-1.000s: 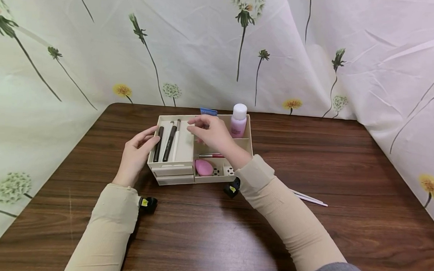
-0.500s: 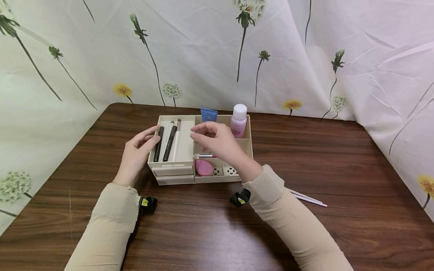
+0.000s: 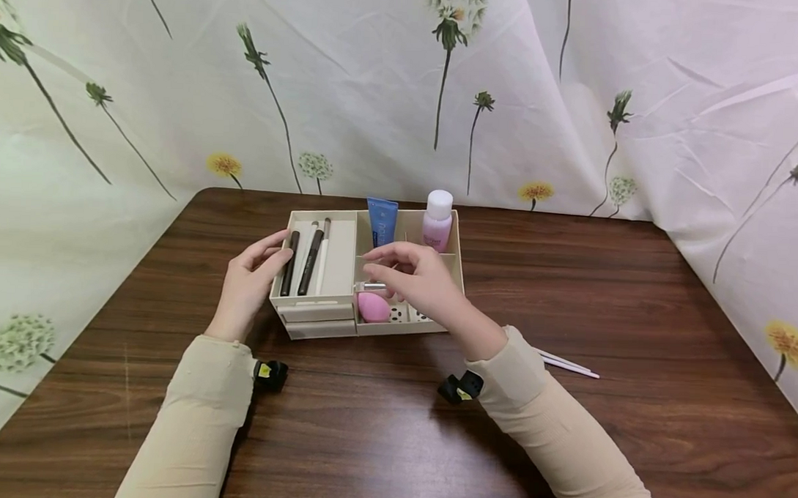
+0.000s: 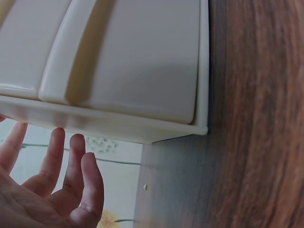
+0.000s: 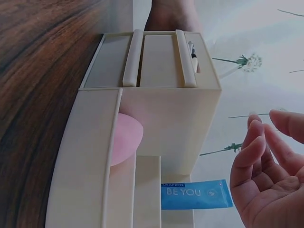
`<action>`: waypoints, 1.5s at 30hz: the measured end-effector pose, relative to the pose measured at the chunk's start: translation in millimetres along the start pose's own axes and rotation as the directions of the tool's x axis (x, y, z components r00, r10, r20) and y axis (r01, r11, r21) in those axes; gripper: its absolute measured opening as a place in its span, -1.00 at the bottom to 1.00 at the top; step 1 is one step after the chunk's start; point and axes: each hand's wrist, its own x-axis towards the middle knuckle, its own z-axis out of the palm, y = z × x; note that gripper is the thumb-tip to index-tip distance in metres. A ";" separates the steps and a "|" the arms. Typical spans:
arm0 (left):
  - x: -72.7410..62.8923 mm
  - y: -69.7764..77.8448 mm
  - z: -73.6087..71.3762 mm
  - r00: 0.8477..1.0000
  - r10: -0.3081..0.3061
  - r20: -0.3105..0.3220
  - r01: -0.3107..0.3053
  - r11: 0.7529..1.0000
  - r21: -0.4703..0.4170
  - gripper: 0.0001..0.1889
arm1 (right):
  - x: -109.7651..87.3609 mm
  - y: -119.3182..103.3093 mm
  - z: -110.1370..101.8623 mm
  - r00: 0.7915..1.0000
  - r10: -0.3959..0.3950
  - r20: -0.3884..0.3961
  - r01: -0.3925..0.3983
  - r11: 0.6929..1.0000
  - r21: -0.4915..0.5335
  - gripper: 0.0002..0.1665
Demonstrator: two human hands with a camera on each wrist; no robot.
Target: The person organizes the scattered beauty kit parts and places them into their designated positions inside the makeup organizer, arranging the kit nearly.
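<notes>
A cream desktop organizer (image 3: 340, 261) stands on the table. My left hand (image 3: 248, 277) rests against its left side, thumb near the top rim; in the left wrist view, fingertips (image 4: 58, 133) touch the side wall. My right hand (image 3: 424, 275) hovers over the organizer's right half, fingers loosely bent, nothing between them in the right wrist view. Beneath this hand is a silver-ended stick (image 3: 373, 286), partly hidden. A blue tube (image 3: 382, 223) stands in a rear compartment, and a pink makeup sponge (image 3: 373, 307) lies in a front one.
The left tray holds black pens (image 3: 310, 263) and white-handled brushes (image 3: 323, 257). A bottle of lilac liquid (image 3: 437, 225) stands at the back right. Thin white sticks (image 3: 569, 363) lie on the wooden table (image 3: 635, 301). A floral cloth (image 3: 365, 94) hangs behind.
My right hand has moved right and toward me, away from above the pen tray, uncovering the blue tube. My left hand has stayed at the organizer's side.
</notes>
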 end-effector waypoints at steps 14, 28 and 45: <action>-1.0 0.9 -1.3 1.000 -0.003 0.005 0.003 1.000 0.013 -0.49 | -30.5 5.6 -17.4 1.000 -0.004 -0.015 0.005 0.999 0.037 -0.72; -1.1 1.0 -1.5 1.000 -0.007 -0.001 0.007 1.000 0.013 -0.50 | -52.2 21.8 -43.3 0.997 0.061 -0.051 -0.064 0.997 -0.047 -0.71; -0.5 -0.1 -0.9 1.000 -0.006 0.003 0.006 1.000 0.005 -0.49 | -63.3 25.2 -88.9 0.992 0.102 -0.079 -0.109 0.990 -0.091 -0.67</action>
